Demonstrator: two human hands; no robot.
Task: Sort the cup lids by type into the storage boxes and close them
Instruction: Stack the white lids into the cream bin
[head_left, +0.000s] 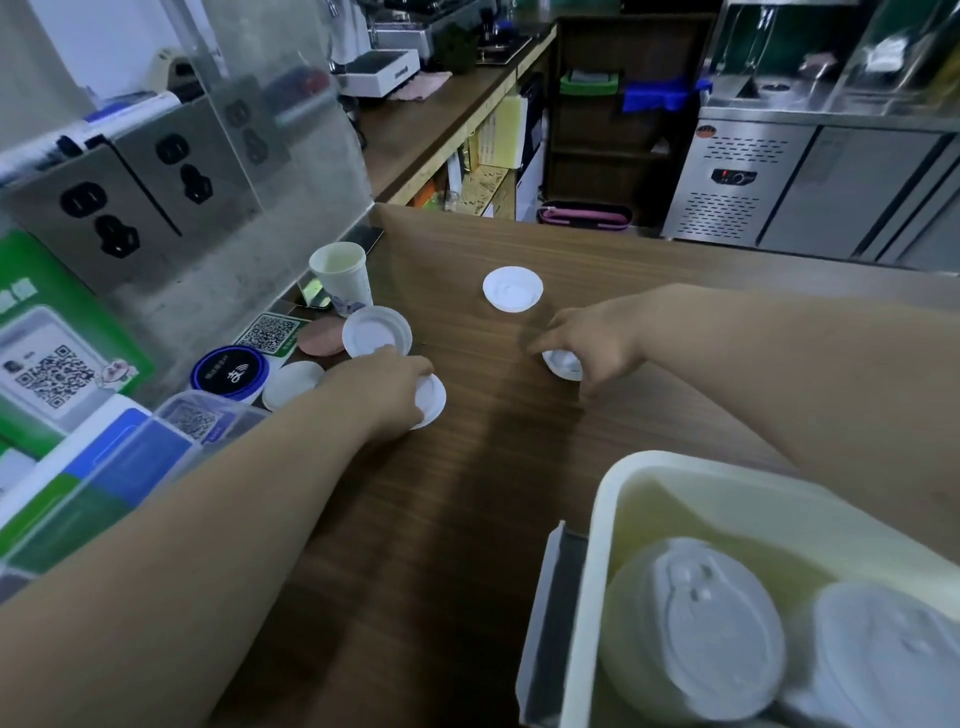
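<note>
The sorting looked barely begun; the white storage box (602, 499), close under the right forearm, held a sip-hole lid (696, 623) and a second sip-hole lid (893, 654) beside it, and it stood open. Five lids lay loose on the wooden counter (467, 519). The left hand (387, 389) curled its fingers over the wide lid (434, 402), apparently gripping its edge; the right hand (597, 338) pinched the small lid (563, 364) with bent fingertips, low on the counter. The far lid (512, 289) lay beyond and between the two hands, touched by neither; the tilted lid (376, 331) leaned just past the left hand's knuckles, near a paper cup (340, 278); the half-hidden lid (293, 383) lay just outside the left wrist. Left to do, by my judgement: bring all five to their boxes, then shut both.

The clear storage box (171, 436) sat beside the left forearm; whether it held any lids I could not tell, since printed cards showed through its walls and the arm covered part of it. The white box was cut off by the frame's lower and right edges, so its full contents stayed unknown; no cover for it could be made out, only a grey flap (550, 597) on its near side. The lid types were hard to tell apart from this angle; each hand hid much of the lid it held.
</note>
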